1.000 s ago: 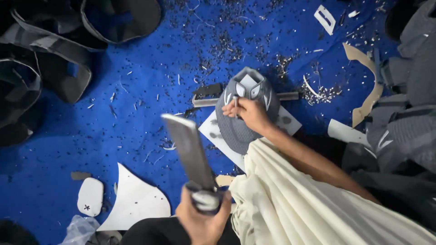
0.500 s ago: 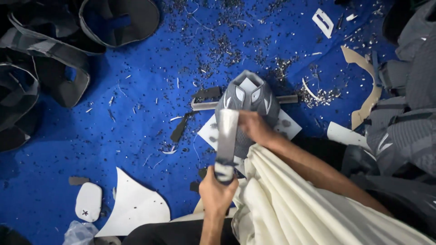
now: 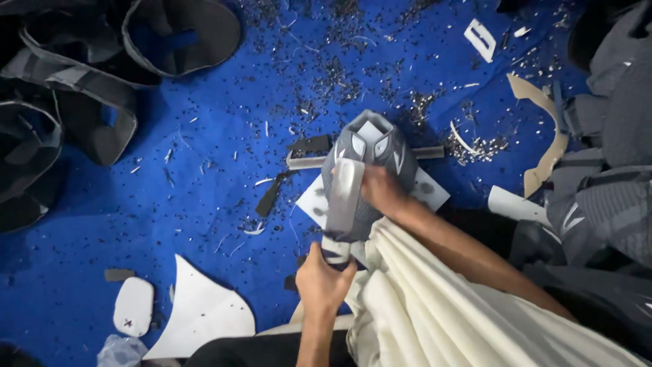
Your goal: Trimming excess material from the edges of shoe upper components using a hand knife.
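Centre frame: left hand (image 3: pixel 324 280), fingers closed on flat tool (image 3: pixel 343 197), probably a blade. Right hand (image 3: pixel 382 190) fingers press grey shaped piece (image 3: pixel 370 146). White offcut (image 3: pixel 197 309) lower left.

Open blue mat (image 3: pixel 204 170) left; straps (image 3: pixel 81 95) beyond.

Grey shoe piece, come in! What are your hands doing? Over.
Left hand grips wide blade by its handle. Right hand pins grey shoe piece on white board. Scraps litter blue mat.
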